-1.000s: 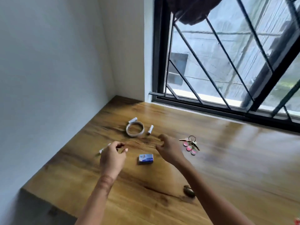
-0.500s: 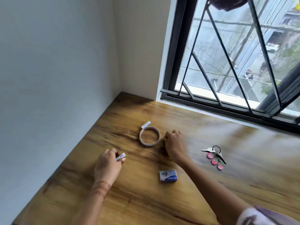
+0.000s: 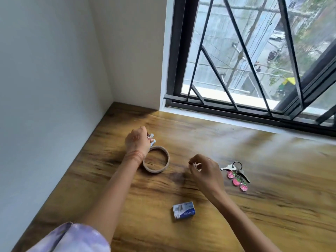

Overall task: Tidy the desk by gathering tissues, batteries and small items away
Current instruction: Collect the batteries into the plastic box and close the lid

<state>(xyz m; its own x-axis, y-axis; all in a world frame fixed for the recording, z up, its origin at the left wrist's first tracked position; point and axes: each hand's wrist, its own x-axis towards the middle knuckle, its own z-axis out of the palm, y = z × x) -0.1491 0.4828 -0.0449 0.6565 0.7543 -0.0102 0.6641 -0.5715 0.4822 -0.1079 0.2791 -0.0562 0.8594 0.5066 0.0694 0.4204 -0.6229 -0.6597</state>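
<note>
My left hand point(image 3: 136, 142) is closed on small white batteries point(image 3: 151, 138) just beyond the tape roll point(image 3: 156, 161); two white ends stick out past its fingers. My right hand point(image 3: 204, 169) hovers a little above the wooden desk point(image 3: 272, 206), to the right of the tape roll, pinching another white battery point(image 3: 195, 166) between fingertips. The tape roll is a thin beige ring lying flat. A small blue-and-white box point(image 3: 184, 209) lies nearer to me, below my right hand.
A bunch of keys with pink round charms point(image 3: 236, 174) lies right of my right hand. White walls close off the left side and far corner. A black-framed barred window point(image 3: 254, 70) runs along the back.
My left hand moved from the desk's left side up to the far side of the tape roll, where a battery lay. My right hand lifted off the desk holding a battery.
</note>
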